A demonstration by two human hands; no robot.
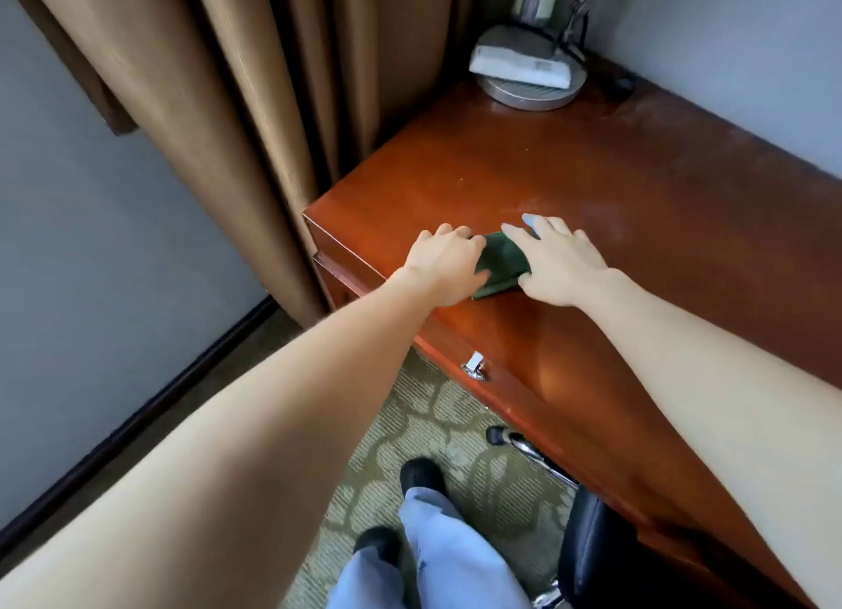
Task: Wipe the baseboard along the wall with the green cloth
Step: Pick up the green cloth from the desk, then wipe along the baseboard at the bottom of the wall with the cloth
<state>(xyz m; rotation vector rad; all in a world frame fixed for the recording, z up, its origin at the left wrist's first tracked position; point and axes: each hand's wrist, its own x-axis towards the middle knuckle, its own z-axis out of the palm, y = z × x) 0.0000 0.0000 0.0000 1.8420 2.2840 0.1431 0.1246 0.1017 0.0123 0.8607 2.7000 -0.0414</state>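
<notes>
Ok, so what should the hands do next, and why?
Probably pick the cloth up off the desk. The left hand and right hand are both on it up there, but the dark baseboard runs low along the wall, so the cloth likely has to go down there before any wiping.

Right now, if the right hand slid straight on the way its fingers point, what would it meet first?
The right hand has only bare desk top ahead at first; past the desk's edge it would probably meet the brown curtain. The lamp base looks clear of that line.
</notes>
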